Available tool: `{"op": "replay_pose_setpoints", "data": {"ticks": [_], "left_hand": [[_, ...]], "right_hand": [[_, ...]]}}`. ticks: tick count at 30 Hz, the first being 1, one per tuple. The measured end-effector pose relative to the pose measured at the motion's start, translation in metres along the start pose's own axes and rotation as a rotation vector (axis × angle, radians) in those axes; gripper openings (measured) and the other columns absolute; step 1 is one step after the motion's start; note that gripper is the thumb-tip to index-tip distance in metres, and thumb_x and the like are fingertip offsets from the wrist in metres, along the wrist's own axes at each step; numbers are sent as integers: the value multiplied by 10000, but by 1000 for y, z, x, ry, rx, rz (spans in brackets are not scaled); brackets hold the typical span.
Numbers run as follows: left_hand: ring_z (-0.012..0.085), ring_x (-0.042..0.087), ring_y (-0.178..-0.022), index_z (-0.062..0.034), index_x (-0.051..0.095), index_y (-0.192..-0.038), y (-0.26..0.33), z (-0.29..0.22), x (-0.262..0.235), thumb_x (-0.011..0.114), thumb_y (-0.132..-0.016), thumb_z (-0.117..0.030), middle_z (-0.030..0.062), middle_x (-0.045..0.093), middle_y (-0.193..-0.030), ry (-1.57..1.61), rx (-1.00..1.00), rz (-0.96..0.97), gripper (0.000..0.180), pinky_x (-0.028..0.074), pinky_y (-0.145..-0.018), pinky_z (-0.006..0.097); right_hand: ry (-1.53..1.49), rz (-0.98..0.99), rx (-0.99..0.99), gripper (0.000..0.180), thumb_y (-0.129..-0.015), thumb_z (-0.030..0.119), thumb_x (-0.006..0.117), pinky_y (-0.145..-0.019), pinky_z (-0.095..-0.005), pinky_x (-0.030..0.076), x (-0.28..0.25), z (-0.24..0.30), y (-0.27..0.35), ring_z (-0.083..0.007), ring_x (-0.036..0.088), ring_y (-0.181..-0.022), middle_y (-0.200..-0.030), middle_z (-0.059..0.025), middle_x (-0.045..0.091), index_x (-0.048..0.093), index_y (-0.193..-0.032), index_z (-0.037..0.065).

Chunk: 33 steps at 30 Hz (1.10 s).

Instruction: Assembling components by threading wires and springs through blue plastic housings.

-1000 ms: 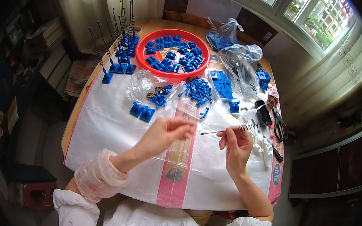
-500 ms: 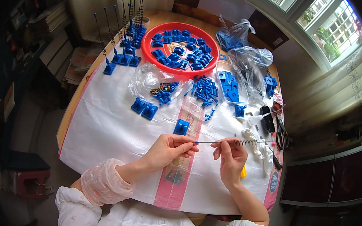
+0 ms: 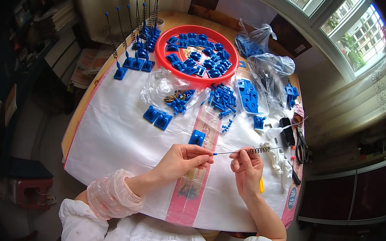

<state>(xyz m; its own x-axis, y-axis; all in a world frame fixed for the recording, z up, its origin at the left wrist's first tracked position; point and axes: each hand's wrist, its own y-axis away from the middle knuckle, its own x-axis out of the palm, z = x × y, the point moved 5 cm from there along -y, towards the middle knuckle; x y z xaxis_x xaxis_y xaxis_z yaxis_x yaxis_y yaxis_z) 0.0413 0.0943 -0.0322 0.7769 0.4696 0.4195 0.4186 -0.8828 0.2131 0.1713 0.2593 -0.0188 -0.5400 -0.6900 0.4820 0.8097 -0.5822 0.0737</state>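
Both hands were up over the white sheet [image 3: 109, 131], and the left hand [image 3: 181, 158] had its fingers pinched shut on the blue tip of a thin rod [image 3: 232, 153]. The right hand [image 3: 246, 167] gripped that rod further along, just beside the dark coil spring [image 3: 260, 150] threaded on it. A small blue block [image 3: 196, 137] lay just beyond the left hand, with the red basin [image 3: 162, 56] of blue parts well apart at the far side.

A red bowl [image 3: 162, 53] of blue parts, scissors [image 3: 301, 148], plastic bags [image 3: 271, 65].

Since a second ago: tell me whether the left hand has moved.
Yes. The left hand, pinching the rod, has drawn back toward the person, away from the pair of blue blocks, uncovering a single blue block.
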Motion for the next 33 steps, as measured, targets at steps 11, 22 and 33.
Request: {"op": "replay_pose_setpoints", "data": {"ticks": [11, 22, 33], "left_hand": [[121, 710, -985, 27, 680, -1247, 0, 4, 1, 680, -999, -143, 100, 756, -1078, -12, -62, 48, 300, 567, -889, 245], [99, 692, -966, 18, 636, -1331, 0, 10, 4, 630, -1031, -154, 110, 740, -1132, -34, -193, 168, 346, 562, -910, 238], [84, 684, -926, 8, 657, -1304, -1, 13, 5, 640, -1023, -158, 85, 742, -1072, -38, -217, 198, 326, 557, -849, 221]], "right_hand": [[690, 164, -537, 168, -894, -146, 652, -669, -279, 531, 26, 21, 31, -178, 660, -733, -925, -141, 721, 631, -1004, -21], [977, 247, -756, 182, -856, -148, 705, -608, -274, 515, 40, 29, 35, -176, 644, -686, -834, -124, 688, 629, -982, -41], [907, 168, -675, 146, -826, -145, 743, -606, -277, 491, 41, 30, 37, -162, 630, -666, -778, -80, 672, 655, -868, -38]]}}
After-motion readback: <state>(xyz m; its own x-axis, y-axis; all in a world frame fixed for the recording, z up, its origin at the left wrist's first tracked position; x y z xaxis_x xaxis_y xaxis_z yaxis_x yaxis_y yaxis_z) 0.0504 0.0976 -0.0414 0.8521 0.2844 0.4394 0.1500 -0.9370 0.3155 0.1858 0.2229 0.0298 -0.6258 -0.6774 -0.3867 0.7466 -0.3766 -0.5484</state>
